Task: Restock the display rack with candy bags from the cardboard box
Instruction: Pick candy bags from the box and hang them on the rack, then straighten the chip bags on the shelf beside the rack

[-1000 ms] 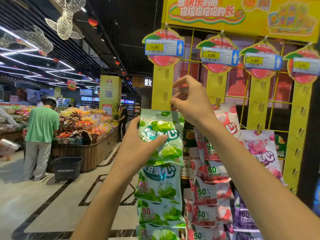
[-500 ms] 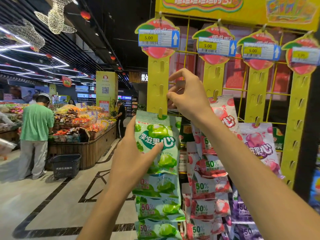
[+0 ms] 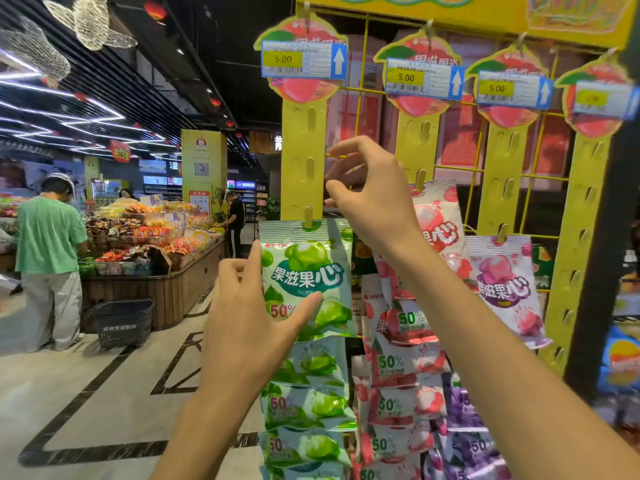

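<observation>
Left hand: The left hand (image 3: 249, 323) holds the green candy bag (image 3: 311, 268). The thumb lies on the front, and the other fingers go behind the bag's left edge.
Right hand: The right hand (image 3: 374, 202) is up high, just over the bag's top right corner. Its fingers are bent, and the tips sit by the edge of the yellow strip (image 3: 303, 150). I cannot tell if they pinch anything.
Green candy bag: It hangs at the top of its row. A little yellow hook (image 3: 307, 216) pokes through its top edge.
Below it: More green bags (image 3: 311, 403) hang down the same strip, one over the next.
Next rows: Red bags (image 3: 405, 368) hang just to the right, partly behind the right arm. A purple bag (image 3: 502, 275) hangs one strip farther right.
Display rack: The display rack (image 3: 502, 15) is yellow. A price tag (image 3: 303, 60) that says 5.00 sits at the top of the strip.
Shop floor: On the left, a person in a green shirt (image 3: 48, 230) stands at a wooden counter (image 3: 166, 292) full of sweets. A black basket (image 3: 123, 322) sits on the floor beside it.
</observation>
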Demonstrator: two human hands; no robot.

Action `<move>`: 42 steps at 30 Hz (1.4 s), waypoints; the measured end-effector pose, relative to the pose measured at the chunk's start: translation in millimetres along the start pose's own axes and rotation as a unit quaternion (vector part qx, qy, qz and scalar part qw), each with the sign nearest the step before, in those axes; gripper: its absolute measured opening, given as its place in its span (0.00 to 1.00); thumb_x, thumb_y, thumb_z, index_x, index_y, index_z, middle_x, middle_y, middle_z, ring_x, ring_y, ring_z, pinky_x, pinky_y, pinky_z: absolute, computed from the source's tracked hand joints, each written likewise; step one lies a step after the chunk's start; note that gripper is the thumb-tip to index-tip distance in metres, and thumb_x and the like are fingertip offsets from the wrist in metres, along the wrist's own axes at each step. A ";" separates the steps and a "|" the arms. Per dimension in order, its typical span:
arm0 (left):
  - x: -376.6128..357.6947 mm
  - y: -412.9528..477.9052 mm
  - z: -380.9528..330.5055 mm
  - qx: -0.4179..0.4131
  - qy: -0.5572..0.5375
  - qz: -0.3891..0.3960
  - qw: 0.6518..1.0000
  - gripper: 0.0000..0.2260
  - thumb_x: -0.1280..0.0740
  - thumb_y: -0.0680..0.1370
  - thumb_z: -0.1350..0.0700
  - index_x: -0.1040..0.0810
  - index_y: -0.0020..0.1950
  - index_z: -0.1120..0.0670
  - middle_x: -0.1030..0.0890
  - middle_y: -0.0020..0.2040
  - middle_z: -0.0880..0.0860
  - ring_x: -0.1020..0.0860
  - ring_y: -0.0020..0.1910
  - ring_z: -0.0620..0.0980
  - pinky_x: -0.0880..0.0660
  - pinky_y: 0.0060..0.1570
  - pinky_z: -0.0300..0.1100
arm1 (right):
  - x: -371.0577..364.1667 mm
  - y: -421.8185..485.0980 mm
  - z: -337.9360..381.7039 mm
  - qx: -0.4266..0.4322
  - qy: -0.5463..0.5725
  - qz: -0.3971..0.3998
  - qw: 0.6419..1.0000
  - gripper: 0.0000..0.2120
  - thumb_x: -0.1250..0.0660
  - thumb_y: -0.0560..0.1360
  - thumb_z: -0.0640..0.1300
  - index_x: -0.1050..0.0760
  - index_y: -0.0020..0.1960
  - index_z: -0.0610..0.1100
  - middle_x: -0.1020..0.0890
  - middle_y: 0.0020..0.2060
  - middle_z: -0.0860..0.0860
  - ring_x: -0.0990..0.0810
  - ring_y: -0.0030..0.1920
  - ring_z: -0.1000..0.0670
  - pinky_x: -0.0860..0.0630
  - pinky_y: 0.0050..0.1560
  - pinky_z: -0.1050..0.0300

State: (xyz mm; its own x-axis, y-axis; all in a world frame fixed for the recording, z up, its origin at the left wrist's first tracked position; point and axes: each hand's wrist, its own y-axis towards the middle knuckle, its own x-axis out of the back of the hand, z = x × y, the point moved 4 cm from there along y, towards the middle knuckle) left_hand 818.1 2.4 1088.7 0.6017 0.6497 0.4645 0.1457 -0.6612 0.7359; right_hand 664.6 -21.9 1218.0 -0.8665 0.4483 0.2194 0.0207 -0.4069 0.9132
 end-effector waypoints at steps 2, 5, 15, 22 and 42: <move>2.0 -4.4 -2.4 0.002 0.011 -0.016 1.000 0.49 0.40 0.65 0.26 0.45 0.80 0.50 0.35 0.61 0.51 0.31 0.62 0.52 0.27 0.53 0.47 | 8.8 -6.9 5.4 0.010 -0.006 0.005 1.000 0.12 0.33 0.72 0.32 0.23 0.55 0.40 0.18 0.43 0.46 0.17 0.44 0.48 0.19 0.42 0.62; 10.2 -11.0 -14.2 -0.019 0.034 -0.082 0.996 0.44 0.28 0.69 0.37 0.42 0.79 0.51 0.36 0.66 0.53 0.36 0.67 0.54 0.31 0.62 0.56 | 28.7 -18.7 12.9 0.044 -0.036 0.002 0.998 0.13 0.33 0.72 0.34 0.23 0.56 0.41 0.20 0.49 0.47 0.20 0.50 0.50 0.21 0.49 0.62; -21.9 -26.3 -127.1 -0.191 0.118 -0.044 0.974 0.28 0.31 0.71 0.45 0.29 0.70 0.49 0.28 0.66 0.54 0.29 0.63 0.58 0.34 0.60 0.57 | 142.4 -96.1 -15.8 0.028 -0.400 0.078 0.913 0.26 0.30 0.70 0.48 0.29 0.67 0.46 0.27 0.62 0.46 0.29 0.64 0.43 0.27 0.63 0.49; -107.9 -77.9 -233.5 -0.319 0.114 0.068 0.939 0.27 0.32 0.69 0.41 0.25 0.65 0.49 0.25 0.63 0.54 0.25 0.59 0.59 0.29 0.53 0.54 | 268.9 -160.9 -42.7 -0.094 -0.544 0.161 0.818 0.35 0.29 0.71 0.54 0.36 0.75 0.47 0.33 0.71 0.43 0.36 0.73 0.41 0.37 0.74 0.46; -316.0 -306.5 -433.2 -0.484 0.002 0.324 0.813 0.32 0.36 0.76 0.36 0.38 0.75 0.48 0.32 0.70 0.55 0.31 0.67 0.58 0.33 0.63 0.56 | 533.3 -404.2 -108.7 -0.401 -0.635 0.264 0.606 0.37 0.29 0.72 0.55 0.40 0.76 0.47 0.34 0.70 0.42 0.37 0.71 0.39 0.40 0.73 0.41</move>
State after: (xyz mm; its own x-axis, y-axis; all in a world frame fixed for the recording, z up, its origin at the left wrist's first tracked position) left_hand 243.1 162.4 929.7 0.3028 0.2857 0.9092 -0.8883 -0.2612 0.3778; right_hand 139.9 295.2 928.5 0.2475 0.1309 0.9600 -0.5617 -0.7879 0.2522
